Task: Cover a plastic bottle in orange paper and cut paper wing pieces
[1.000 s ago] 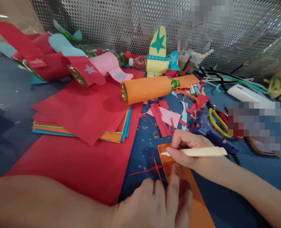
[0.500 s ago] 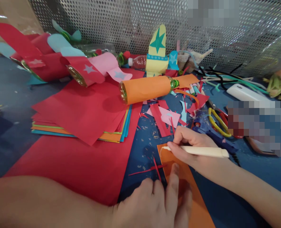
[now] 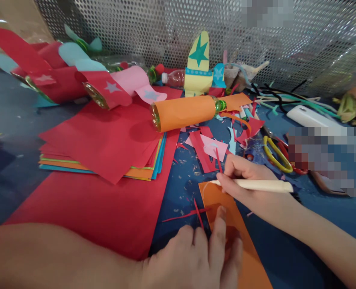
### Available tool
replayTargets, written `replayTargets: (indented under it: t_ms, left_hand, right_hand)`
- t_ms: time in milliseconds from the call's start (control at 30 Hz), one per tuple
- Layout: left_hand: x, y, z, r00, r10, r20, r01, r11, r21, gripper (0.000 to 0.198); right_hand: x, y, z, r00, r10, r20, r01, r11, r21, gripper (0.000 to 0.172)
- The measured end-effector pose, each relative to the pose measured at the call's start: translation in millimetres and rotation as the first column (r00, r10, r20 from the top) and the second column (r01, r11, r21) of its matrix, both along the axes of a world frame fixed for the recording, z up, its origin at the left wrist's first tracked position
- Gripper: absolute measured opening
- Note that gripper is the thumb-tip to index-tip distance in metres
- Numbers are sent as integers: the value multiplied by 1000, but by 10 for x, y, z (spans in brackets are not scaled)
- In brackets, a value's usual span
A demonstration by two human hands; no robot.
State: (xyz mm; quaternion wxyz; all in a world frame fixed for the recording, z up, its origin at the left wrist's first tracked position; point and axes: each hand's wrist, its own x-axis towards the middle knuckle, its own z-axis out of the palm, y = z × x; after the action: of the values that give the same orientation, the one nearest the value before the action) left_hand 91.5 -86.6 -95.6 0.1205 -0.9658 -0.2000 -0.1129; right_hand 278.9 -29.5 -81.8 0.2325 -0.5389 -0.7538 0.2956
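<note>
My right hand [image 3: 250, 184] pinches a white pen [image 3: 262, 185], its tip touching the upper end of an orange paper strip [image 3: 244, 245]. A pale curved line runs from the strip's left edge to the pen tip. My left hand [image 3: 196, 257] lies over the lower part of the strip, fingers stretched and pressing on it. Thin red paper slivers [image 3: 184, 216] lie just beside that hand. Beyond the strip rests a bottle [image 3: 184, 113] on its side, wrapped in orange paper with a green neck.
On the left, stacked coloured paper [image 3: 106, 140] sits on a large red sheet [image 3: 90, 204]. Paper-wrapped bottles [image 3: 57, 82] stand behind it. Paper scraps [image 3: 208, 148], yellow-handled scissors [image 3: 277, 156] and a white device [image 3: 313, 118] lie to the right. A perforated metal panel [image 3: 136, 28] closes off the back.
My right hand and the pen have moved slightly right and up along the strip's end, and the pale line is longer. My left hand stays in place.
</note>
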Motion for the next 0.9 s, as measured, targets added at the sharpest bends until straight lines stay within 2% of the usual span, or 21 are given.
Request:
replayTargets:
  t_ms: [600, 900]
  left_hand:
    - [-10, -14, -8, 999, -30, -43, 31, 999, 17, 35]
    - [25, 11, 4, 1000, -11, 5, 11, 1000, 24, 33]
  right_hand:
    - [63, 3, 111, 1000, 2, 13, -1, 1000, -27, 26]
    - [77, -10, 169, 998, -31, 57, 36, 996, -86, 25]
